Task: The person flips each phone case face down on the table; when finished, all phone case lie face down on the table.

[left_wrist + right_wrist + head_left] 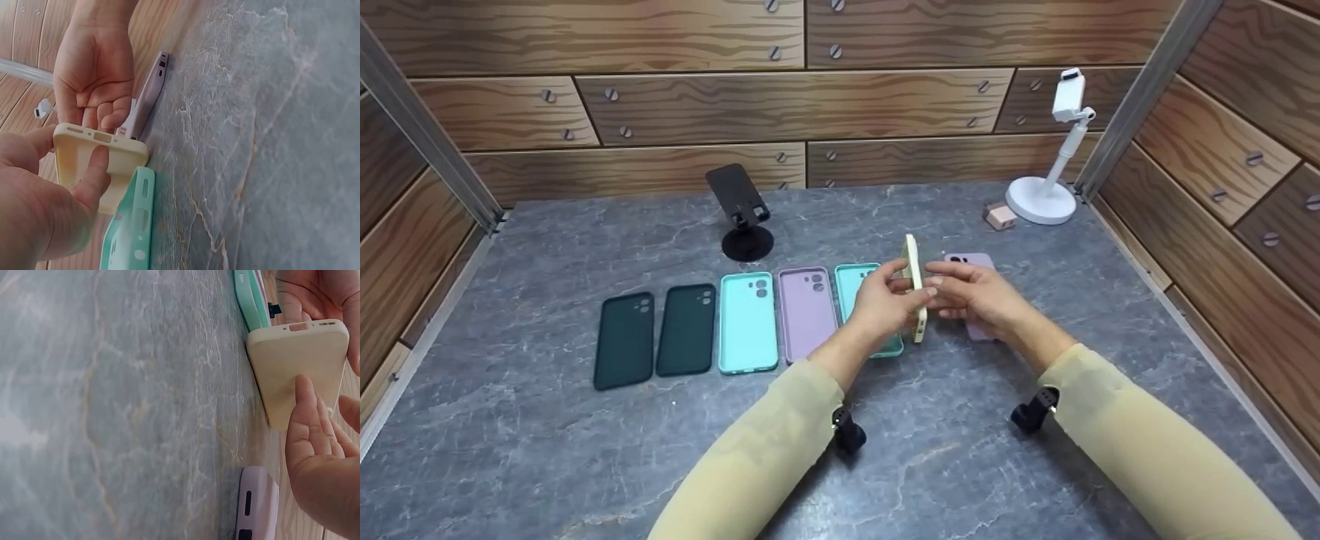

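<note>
A cream phone case [915,289] stands on edge, held up between the two hands. My left hand [885,300] grips it, with a digit inside the case in the left wrist view. From the other side, my right hand [979,296] reaches the flat back with fairly straight fingers [305,391], its thumb apart. Below the left hand lies a turquoise phone case [851,281], partly covered. Under the right hand lies a lilac phone case [981,330], also partly hidden.
Leftward in a row lie a lilac case [808,322], a turquoise case [747,326] and two dark green cases [686,330]. Behind them stands a black phone stand [746,244]. At the back right are a white stand [1041,201] and a small pinkish block [1001,217]. Wood-patterned walls enclose the table.
</note>
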`<act>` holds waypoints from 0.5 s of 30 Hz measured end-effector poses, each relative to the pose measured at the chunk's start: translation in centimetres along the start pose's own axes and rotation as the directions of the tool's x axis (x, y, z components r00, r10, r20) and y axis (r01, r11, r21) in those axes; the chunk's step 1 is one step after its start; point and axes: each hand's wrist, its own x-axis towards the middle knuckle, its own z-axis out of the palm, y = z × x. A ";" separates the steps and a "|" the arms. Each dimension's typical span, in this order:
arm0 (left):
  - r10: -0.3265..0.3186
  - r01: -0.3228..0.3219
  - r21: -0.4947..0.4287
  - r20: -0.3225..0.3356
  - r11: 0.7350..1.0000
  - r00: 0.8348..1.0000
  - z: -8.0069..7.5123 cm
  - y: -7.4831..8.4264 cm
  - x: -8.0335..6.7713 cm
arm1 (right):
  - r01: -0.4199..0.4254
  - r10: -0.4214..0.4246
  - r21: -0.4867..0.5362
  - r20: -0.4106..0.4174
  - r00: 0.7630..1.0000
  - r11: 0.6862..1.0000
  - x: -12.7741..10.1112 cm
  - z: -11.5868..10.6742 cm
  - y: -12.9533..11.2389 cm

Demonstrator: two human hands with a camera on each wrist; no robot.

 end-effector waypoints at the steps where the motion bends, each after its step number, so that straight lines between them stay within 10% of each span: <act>1: -0.002 0.002 -0.007 0.001 1.000 1.000 0.0 0.0 0.0 | 0.000 0.000 -0.009 -0.002 1.000 1.000 0.0 0.0 0.0; 15: -0.026 0.029 -0.157 0.019 0.987 0.999 -0.3 0.2 -0.2 | 0.044 -0.047 -0.077 -0.041 0.998 0.996 0.0 0.1 0.0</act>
